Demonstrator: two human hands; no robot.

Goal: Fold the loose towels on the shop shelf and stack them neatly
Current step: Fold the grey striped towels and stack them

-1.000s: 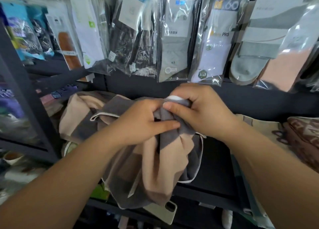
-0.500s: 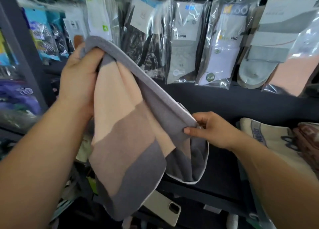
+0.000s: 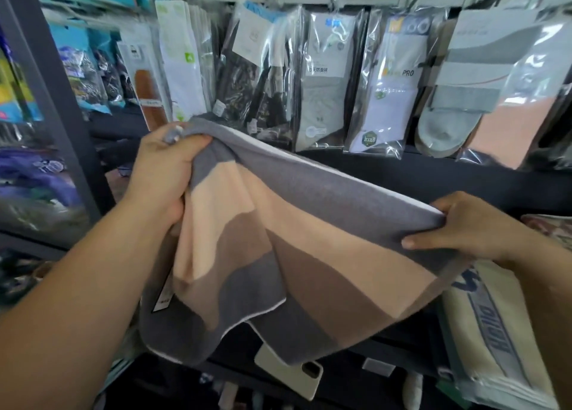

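While left hand (image 3: 167, 174) and right hand (image 3: 464, 227), well apart, each grip a top corner, the towel (image 3: 309, 224) hangs spread before the shelf (image 3: 371, 168), apparently awaiting its first fold, corners brought together.

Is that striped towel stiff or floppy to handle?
Probably floppy: the towel sags and creases between the left hand and the right hand. Likely light too, since the right hand's pinch alone holds one end up.

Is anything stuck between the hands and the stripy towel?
No, nothing visible. The left hand grips one end of the towel's top edge and the right hand pinches the other end. Their fingers touch the cloth directly, and the towel hangs spread between them.
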